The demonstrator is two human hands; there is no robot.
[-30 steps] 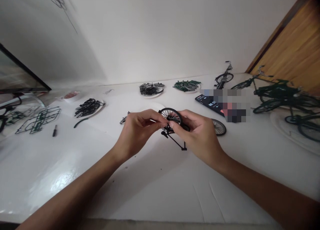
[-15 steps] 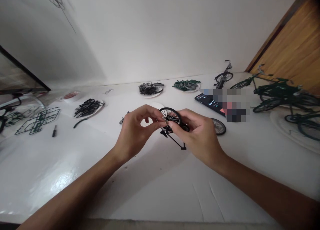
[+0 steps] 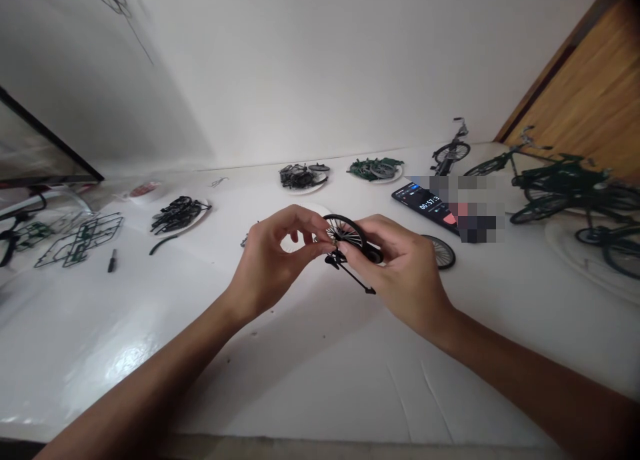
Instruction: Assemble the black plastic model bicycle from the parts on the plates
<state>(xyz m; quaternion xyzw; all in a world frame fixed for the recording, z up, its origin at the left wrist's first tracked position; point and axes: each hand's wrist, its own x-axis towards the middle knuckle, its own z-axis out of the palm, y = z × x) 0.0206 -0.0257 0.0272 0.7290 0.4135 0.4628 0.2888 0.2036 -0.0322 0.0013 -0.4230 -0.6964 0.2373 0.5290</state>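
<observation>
Left hand (image 3: 277,263): thumb and fingertips pinched at the wheel hub.
Right hand (image 3: 400,267): partly curled, gripping the small black model bicycle frame (image 3: 353,275) and black spoked wheel (image 3: 345,232).
Workpiece: above the white tabletop (image 3: 300,380), between both hands.
Nearby: loose grey-spoked wheel (image 3: 444,253), beside the right hand.

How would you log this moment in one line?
Left hand: fingertips pinched near centre of wheel | Right hand: gripping wheel | Frame: just below wheel | Phone: beyond right hand, timer showing
</observation>
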